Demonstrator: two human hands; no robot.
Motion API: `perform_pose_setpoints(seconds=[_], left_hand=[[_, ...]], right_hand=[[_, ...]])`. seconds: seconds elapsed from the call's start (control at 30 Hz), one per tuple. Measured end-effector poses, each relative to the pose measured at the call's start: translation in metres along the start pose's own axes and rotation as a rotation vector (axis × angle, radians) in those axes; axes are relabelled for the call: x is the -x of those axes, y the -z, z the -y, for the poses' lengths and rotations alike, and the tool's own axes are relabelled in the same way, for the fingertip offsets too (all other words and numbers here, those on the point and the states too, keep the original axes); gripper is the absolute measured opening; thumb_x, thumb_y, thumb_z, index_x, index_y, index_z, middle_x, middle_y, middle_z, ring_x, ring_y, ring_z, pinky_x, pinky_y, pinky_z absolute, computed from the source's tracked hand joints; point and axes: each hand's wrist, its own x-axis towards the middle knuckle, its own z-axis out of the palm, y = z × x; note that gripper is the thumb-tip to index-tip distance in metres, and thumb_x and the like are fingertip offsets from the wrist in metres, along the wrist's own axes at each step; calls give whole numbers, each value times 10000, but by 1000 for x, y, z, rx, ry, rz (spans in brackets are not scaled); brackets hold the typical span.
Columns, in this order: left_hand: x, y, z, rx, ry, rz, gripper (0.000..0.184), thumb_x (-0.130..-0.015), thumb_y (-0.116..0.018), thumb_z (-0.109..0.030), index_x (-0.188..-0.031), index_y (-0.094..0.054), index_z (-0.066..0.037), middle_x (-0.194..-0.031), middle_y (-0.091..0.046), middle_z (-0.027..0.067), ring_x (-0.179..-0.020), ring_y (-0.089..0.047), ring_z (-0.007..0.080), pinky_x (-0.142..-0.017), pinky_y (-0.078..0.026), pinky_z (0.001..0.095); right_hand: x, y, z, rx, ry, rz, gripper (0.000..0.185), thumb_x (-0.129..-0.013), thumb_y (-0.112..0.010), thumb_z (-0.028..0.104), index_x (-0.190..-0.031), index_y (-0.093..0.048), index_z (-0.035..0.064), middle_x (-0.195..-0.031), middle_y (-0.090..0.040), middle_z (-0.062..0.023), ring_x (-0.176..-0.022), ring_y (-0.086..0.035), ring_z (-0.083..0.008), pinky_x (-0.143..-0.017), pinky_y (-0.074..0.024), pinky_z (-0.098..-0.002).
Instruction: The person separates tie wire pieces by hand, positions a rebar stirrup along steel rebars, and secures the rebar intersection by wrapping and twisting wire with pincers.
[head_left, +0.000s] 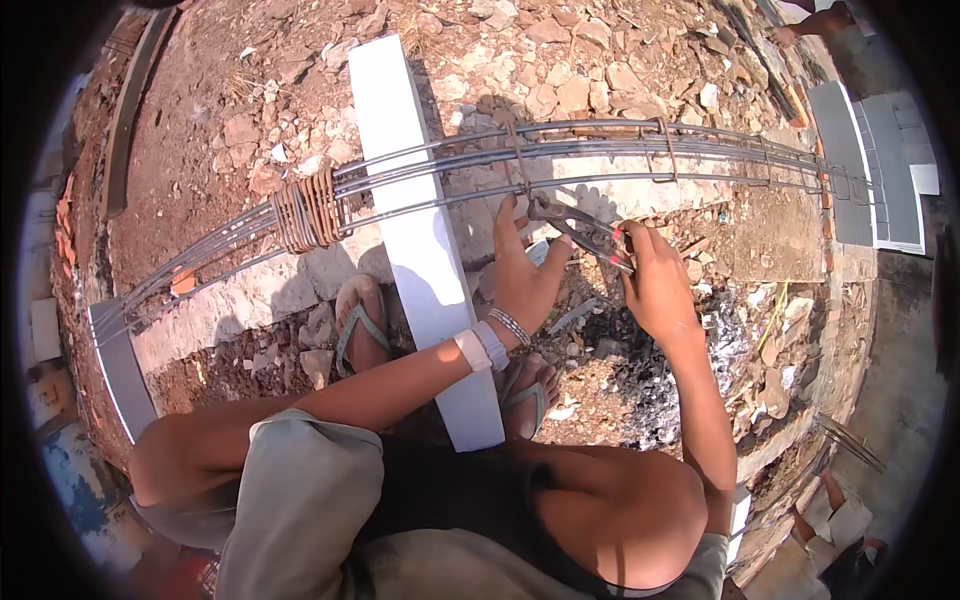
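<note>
Long steel bars (440,152) run across the view, with a bunch of brown stirrups (307,212) around them at the left and single stirrups (662,150) farther right. My right hand (655,280) is closed around the handles of pincers (580,228), whose jaws are at the lower bar beside a stirrup. My left hand (527,278) is just left of the pincers, thumb and fingers apart, a fingertip at the lower bar near the stirrup. Whether it holds a thin wire cannot be made out.
A white board (415,215) lies under the bars, between my sandalled feet. Grey panels (845,165) stand at the right and another (118,360) at the left. Broken stones (575,90) cover the ground beyond. Parts of other people show at the right edge.
</note>
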Motion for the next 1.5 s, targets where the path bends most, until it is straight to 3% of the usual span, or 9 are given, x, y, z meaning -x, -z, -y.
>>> perform_pose_setpoints(seconds=[0.13, 0.47, 0.63, 0.77, 0.87, 1.03, 1.2, 1.43, 1.5], left_hand=[[5, -1, -4, -94, -60, -74, 748, -873, -678, -194, -1487, -296, 0, -1416, -419, 211, -1262, -503, 314, -999, -465, 419], [17, 5, -9, -16, -98, 15, 628, -918, -650, -282, -1390, -423, 65, -1314, -497, 246, -1258, -466, 401, -1071, -352, 472], [24, -1, -8, 77, 12, 13, 597, -918, -672, -314, -1335, -483, 69, -1221, -554, 210, -1113, -566, 304, -991, -428, 405], [24, 4, -19, 164, 309, 110, 474, -953, -651, -325, -1224, -547, 50, -1018, -629, 103, -887, -603, 162, -848, -485, 327], [14, 7, -15, 361, 326, 376, 347, -1005, -579, -321, -1124, -574, 4, -868, -624, 28, -760, -565, 95, -715, -474, 281], [19, -4, -15, 479, 265, 141, 331, -1047, -490, -352, -1067, -598, -41, -795, -601, 10, -682, -534, 65, -622, -432, 245], [15, -6, -13, 192, 158, 34, 389, -1057, -467, -357, -1087, -633, -6, -774, -608, 17, -699, -568, 88, -638, -457, 261], [21, -35, 2, 587, 268, -168, 224, -1026, -495, -166, -1147, -565, 8, -837, -621, 49, -725, -570, 89, -647, -472, 261], [20, -32, 0, 553, 253, -149, 206, -1017, -497, -137, -1171, -519, -2, -840, -621, 56, -712, -568, 94, -637, -472, 270]], right_hand=[[8, -11, 4, -85, -130, 117, 447, -778, -604, -98, -1170, -405, -21, -1019, -587, -260, -993, -571, -459, -855, -451, -534], [10, 1, 22, -276, -104, 349, 434, -819, -528, -81, -1208, -451, 94, -1178, -562, -224, -1084, -555, -484, -892, -444, -527], [13, 15, 48, -54, -105, 319, 351, -873, -515, -23, -1204, -441, 64, -1092, -574, -233, -1020, -576, -478, -886, -452, -523], [16, -1, 25, -360, -108, 386, 410, -885, -535, -22, -1278, -450, 59, -1180, -576, -265, -1095, -575, -462, -968, -452, -475], [14, -31, -11, -820, -166, 584, 495, -916, -597, 56, -1386, -441, 49, -1242, -608, -169, -1166, -583, -283, -1014, -431, -399], [-7, -21, -24, -991, -76, 890, 532, -912, -684, 107, -1400, -478, 55, -1266, -585, -64, -1206, -523, -180, -1038, -396, -359], [-15, -28, -24, -964, -374, 871, 929, -918, -298, 769, -1511, -354, 57, -1495, -445, -170, -1406, -403, -299, -1184, -275, -416], [-24, -34, -10, -659, -76, 718, 606, -1023, -412, 557, -1349, -528, 60, -1281, -590, -124, -1214, -533, -280, -1032, -414, -400], [-13, -54, -19, -877, -142, 605, 497, -1029, -455, 504, -1202, -602, 62, -1143, -612, -82, -1089, -559, -233, -978, -425, -384]])
